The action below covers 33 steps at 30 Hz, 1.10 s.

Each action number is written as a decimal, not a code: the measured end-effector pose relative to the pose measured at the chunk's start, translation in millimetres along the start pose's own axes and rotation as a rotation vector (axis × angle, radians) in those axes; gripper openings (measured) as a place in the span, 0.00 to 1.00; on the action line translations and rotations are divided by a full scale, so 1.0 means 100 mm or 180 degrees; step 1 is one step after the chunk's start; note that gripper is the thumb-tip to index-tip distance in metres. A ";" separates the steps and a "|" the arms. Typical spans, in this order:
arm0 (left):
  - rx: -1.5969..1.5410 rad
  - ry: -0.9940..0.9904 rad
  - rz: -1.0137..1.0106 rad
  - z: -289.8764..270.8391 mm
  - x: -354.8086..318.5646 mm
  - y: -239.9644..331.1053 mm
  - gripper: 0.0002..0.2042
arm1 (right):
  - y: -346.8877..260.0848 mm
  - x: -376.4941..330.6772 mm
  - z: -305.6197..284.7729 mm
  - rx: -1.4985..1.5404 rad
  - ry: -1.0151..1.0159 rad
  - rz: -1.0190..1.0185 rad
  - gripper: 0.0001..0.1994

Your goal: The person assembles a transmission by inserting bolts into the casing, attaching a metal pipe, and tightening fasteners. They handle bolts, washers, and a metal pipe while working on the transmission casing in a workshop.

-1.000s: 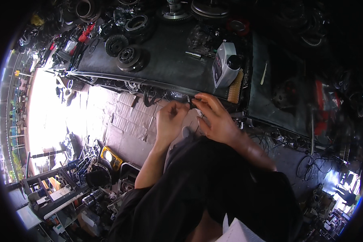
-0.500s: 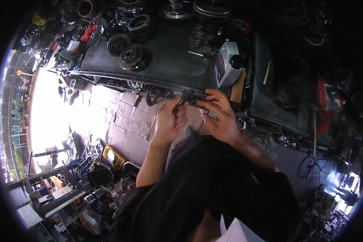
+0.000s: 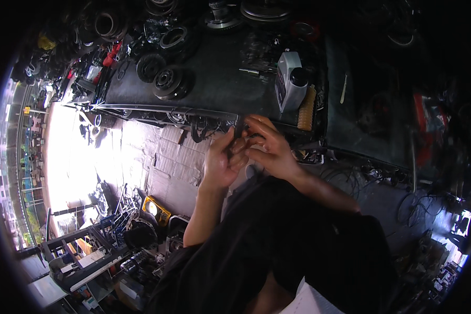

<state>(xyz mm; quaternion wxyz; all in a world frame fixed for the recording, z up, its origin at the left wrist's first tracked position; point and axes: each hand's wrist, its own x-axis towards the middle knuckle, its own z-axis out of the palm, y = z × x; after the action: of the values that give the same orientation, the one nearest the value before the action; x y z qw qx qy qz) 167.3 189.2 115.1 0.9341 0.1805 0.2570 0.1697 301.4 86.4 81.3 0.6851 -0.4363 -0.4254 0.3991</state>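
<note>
1. Just off the near edge of the bench (image 3: 220,86), both hands are working together over the lap; the left hand (image 3: 221,162) and the right hand (image 3: 269,149) are pressing close, fingertips meeting around a small dark part (image 3: 242,135) that is too small and shadowed to identify.

2. The fingers of both hands are curling narrow around that part; whether each one is truly gripping it or only steadying it, I cannot tell.

3. The part is hanging over the edge rather than resting on the bench; a slip of either hand is likely to be sending it down onto the cardboard on the floor (image 3: 172,162) or into the clutter of tools below, where it would be hard to find.

4. A tangle of wires (image 3: 204,125) is dangling along the near edge, just beside the left fingers; a sleeve or finger catching there is risking a snag and a pull on whatever they join.

5. A grey bottle with a black cap (image 3: 289,81) is standing upright near the near edge, just beyond the right hand; a sudden jerk upward is risking a knock that tips it.

6. Round black metal parts (image 3: 168,83) are sitting well apart toward the far left corner, out of harm's way.
</note>
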 end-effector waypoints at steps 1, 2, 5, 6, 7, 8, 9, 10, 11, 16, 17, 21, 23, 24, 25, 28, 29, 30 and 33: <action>0.0103 0.0058 0.0006 0.02 0.00 -0.01 0.17 | 0.02 0.00 0.00 0.0080 0.0028 0.0001 0.39; 0.0245 0.0128 0.0134 0.05 -0.01 -0.03 0.16 | 0.04 0.00 0.01 0.0160 0.0054 0.0003 0.39; 0.0619 0.0552 0.0463 0.15 -0.01 -0.13 0.14 | 0.05 -0.03 0.00 0.0535 0.0069 0.0311 0.41; 0.0649 0.0754 0.0611 0.18 -0.01 -0.17 0.13 | 0.03 -0.04 -0.01 0.0683 0.0065 0.0463 0.41; 0.0682 0.0683 0.0829 0.20 0.00 -0.22 0.12 | 0.00 -0.05 -0.01 0.1057 0.0099 0.0657 0.42; 0.0640 0.0731 0.0897 0.21 0.01 -0.25 0.10 | -0.04 -0.07 -0.02 0.1434 0.0131 0.0852 0.42; 0.0598 0.0508 0.1035 0.22 0.02 -0.28 0.09 | -0.09 -0.08 -0.02 0.1792 0.0175 0.1050 0.43; 0.0567 0.0494 0.1107 0.23 0.04 -0.31 0.08 | -0.14 -0.09 -0.03 0.1968 0.0212 0.1098 0.43; 0.0706 0.0203 0.1323 0.23 0.05 -0.34 0.08 | -0.19 -0.11 -0.04 0.2124 0.0263 0.1149 0.43; 0.1352 0.0313 0.1823 0.26 0.10 -0.59 0.07 | -0.36 -0.23 -0.10 0.2555 0.0342 0.0987 0.41; 0.1666 0.0410 0.1994 0.27 0.11 -0.66 0.06 | -0.37 -0.27 -0.12 0.2604 0.0411 0.0955 0.41; 0.2724 0.0456 0.2660 0.31 0.16 -0.80 0.07 | -0.42 -0.43 -0.12 0.2681 0.0823 0.0735 0.40; 0.3283 0.0138 0.3336 0.31 0.19 -0.77 0.11 | -0.47 -0.52 -0.06 0.2762 0.0901 0.0475 0.38; 0.3642 0.0221 0.3318 0.30 0.21 -0.73 0.11 | -0.50 -0.55 -0.02 0.2631 0.1015 0.0351 0.36; 0.3985 0.0137 0.3487 0.30 0.23 -0.69 0.11 | -0.54 -0.60 -0.03 0.2213 0.1083 0.0246 0.35; 0.4580 -0.0265 0.3695 0.28 0.26 -0.64 0.10 | -0.67 -0.86 0.02 -0.0092 0.1653 -0.0036 0.33; 0.4649 -0.0435 0.3565 0.29 0.26 -0.66 0.10 | -0.69 -0.95 0.02 -0.1582 0.1897 -0.0300 0.32; 0.4714 -0.0616 0.3436 0.31 0.24 -0.70 0.10 | -0.69 -1.05 0.02 -0.3098 0.2052 -0.0451 0.32; 0.4619 -0.1142 0.2628 0.41 0.15 -0.90 0.09 | -0.64 -1.33 0.05 -0.4253 0.2299 -0.0394 0.36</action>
<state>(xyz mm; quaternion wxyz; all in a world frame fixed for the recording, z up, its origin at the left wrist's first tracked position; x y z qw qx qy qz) 221.4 106.3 104.0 0.4771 0.8375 0.0639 0.2587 265.0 -53.8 111.3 0.3932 -0.8370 -0.3498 -0.1499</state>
